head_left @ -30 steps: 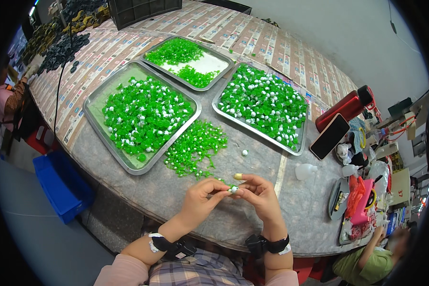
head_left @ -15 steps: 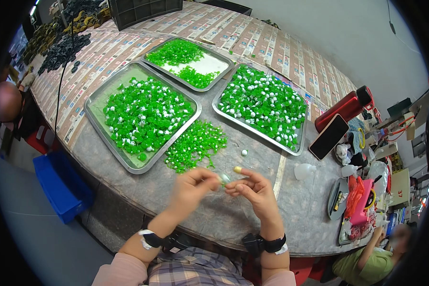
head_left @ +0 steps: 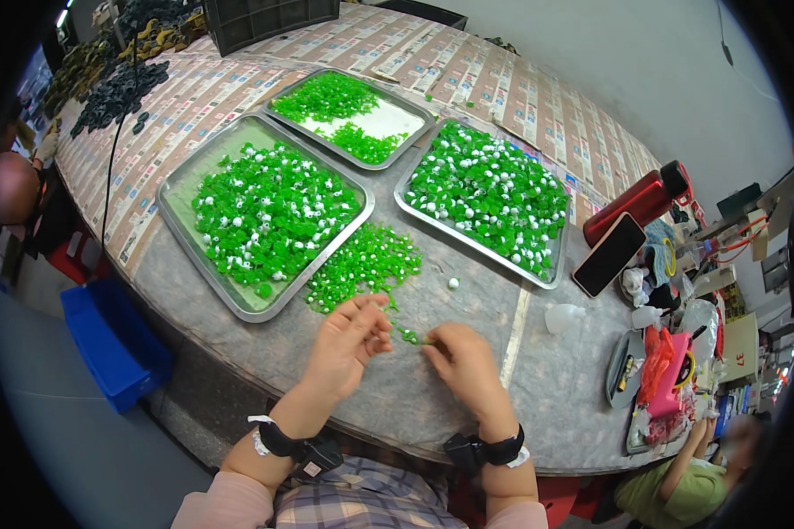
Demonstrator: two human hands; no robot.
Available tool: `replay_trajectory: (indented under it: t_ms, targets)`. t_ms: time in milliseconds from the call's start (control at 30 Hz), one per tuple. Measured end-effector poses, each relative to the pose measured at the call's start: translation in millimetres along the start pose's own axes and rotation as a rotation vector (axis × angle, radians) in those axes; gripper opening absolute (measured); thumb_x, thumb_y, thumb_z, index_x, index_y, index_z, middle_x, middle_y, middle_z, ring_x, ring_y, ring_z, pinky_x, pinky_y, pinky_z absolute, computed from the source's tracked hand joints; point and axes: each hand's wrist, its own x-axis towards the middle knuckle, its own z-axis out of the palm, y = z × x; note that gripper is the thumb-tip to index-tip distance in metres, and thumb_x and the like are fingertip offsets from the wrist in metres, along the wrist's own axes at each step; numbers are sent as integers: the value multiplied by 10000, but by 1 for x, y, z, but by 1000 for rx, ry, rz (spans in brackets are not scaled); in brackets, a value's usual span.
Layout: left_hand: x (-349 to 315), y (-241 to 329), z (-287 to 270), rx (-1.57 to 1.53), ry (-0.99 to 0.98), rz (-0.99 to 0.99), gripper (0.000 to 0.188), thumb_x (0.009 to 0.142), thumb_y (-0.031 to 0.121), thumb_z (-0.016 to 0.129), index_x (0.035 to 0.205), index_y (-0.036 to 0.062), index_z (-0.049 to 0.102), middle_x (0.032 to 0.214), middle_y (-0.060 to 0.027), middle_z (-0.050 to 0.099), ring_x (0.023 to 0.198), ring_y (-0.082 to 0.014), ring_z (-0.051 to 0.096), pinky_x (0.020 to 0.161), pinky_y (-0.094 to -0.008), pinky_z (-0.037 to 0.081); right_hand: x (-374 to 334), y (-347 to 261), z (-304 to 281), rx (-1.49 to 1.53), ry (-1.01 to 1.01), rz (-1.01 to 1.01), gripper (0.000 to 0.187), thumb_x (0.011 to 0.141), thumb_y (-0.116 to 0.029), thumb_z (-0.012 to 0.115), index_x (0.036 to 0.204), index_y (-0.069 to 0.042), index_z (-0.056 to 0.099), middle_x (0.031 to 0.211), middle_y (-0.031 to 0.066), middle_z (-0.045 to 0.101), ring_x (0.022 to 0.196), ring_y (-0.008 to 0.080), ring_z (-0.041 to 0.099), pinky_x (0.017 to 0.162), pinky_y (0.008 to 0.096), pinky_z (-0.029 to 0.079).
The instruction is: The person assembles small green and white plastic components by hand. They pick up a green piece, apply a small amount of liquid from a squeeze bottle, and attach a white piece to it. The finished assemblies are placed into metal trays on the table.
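My left hand [head_left: 348, 342] hovers just in front of a loose pile of small green plastic pieces [head_left: 366, 264], its fingers loosely bent and apart, with nothing visible in them. My right hand [head_left: 464, 363] is low over the grey table cover, fingers bent down and pinching at the edge of a few green pieces with white dots [head_left: 408, 336]. Its fingertips partly hide what they grip. Beyond the hands lies a single white ball [head_left: 453, 283]. Two metal trays, a left tray [head_left: 175, 189] and a right tray [head_left: 476, 244], hold heaps of green pieces joined with white balls.
Farther back, a third metal tray [head_left: 419, 115] holds plain green pieces. At right stand a red bottle [head_left: 631, 204], a dark-screened phone [head_left: 609, 254] and a small translucent cup [head_left: 563, 317]. A blue bin [head_left: 115, 344] is left of the table. Another person [head_left: 692, 480] sits at lower right.
My hands were together, holding a small pale and green piece between their fingers. They have moved apart; the right has turned down to the table, and small green pieces show between them.
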Motion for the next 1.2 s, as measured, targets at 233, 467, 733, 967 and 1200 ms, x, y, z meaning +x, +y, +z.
replay_trajectory:
  t_ms: [233, 467, 733, 967, 1200]
  targets:
    - [-9, -25, 16, 116, -135, -245, 187, 823, 138, 512, 963, 15, 528, 809, -38, 566, 711, -94, 551, 643, -228, 483, -7, -2, -17, 1094, -7, 217, 102, 731, 5, 594, 824, -5, 552, 762, 17, 563, 696, 63, 527, 614, 178, 425]
    - [-4, -33, 8, 35, -94, -201, 139, 808, 106, 526, 911, 14, 541, 807, -56, 579, 700, -109, 565, 648, -239, 494, -9, 2, -22, 622, 511, 71, 117, 750, -25, 583, 863, -15, 553, 712, -9, 496, 610, 47, 434, 547, 173, 367]
    - [1, -30, 1, 2, -95, -146, 84, 798, 84, 530, 865, 34, 523, 802, -70, 584, 705, -126, 572, 648, -255, 499, -37, 107, -87, -262, 1040, 374, 457, 689, -235, 663, 1038, -15, 466, 980, 96, 532, 838, 239, 513, 732, 340, 392]
    - [2, -33, 0, 72, -102, -138, 126, 792, 76, 543, 901, 14, 551, 809, -65, 585, 713, -119, 572, 665, -251, 495, -15, 66, -73, 568, 864, 291, 410, 733, -288, 621, 959, 24, 483, 804, 79, 585, 746, 124, 542, 552, 211, 404]
    - [1, -33, 1, 133, -123, -121, 139, 784, 60, 550, 907, -3, 561, 808, -77, 597, 713, -125, 583, 671, -252, 494, -15, 0, -53, 572, 774, 28, 511, 621, -397, 711, 872, -19, 475, 775, 21, 488, 616, 78, 468, 549, 170, 378]
